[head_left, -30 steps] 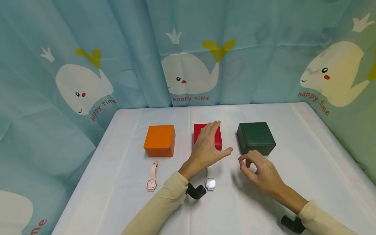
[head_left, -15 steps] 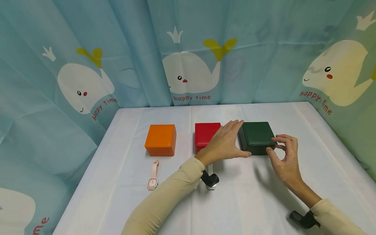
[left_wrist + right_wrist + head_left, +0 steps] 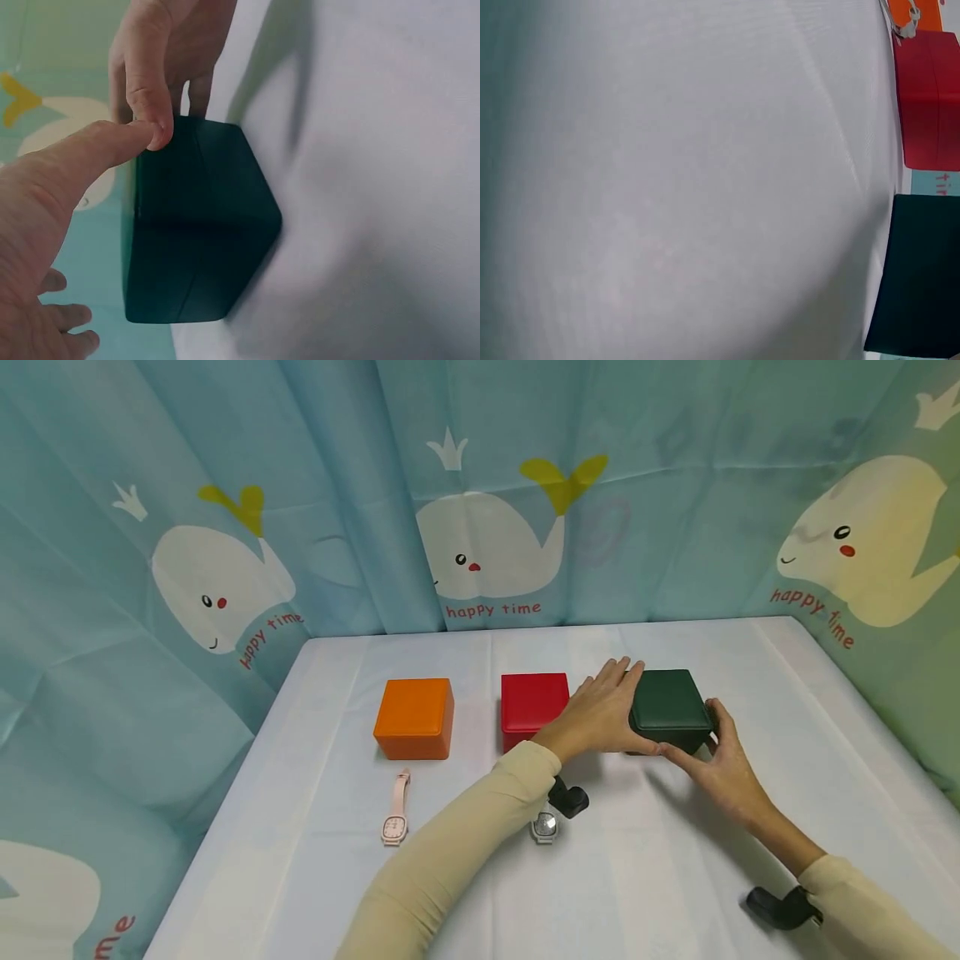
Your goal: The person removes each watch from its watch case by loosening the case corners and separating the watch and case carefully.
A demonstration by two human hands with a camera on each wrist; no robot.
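Note:
A closed dark green box (image 3: 670, 700) stands at the right of the white table. My left hand (image 3: 602, 714) is at its left side with the fingers extended and the thumb reaching across the front. On the right side, my right hand (image 3: 726, 768) holds the box's near corner, fingers along the side and thumb on the front. In the left wrist view both thumbtips meet at the top edge of the green box (image 3: 199, 240), while the left fingers spread apart from it. The right wrist view catches only part of the green box (image 3: 922, 277); the right hand is almost wholly outside it.
To the left stand a red box (image 3: 532, 700), partly behind my left hand, and an orange box (image 3: 414, 708). A pink watch (image 3: 393, 829) lies before the orange box. A silver watch (image 3: 544, 828) is partly covered by my left forearm. A whale-print curtain (image 3: 337, 527) hangs behind.
Both hands have moved right, from around the red box and the green box's front to the green box's two sides. The right hand has taken hold of its corner.

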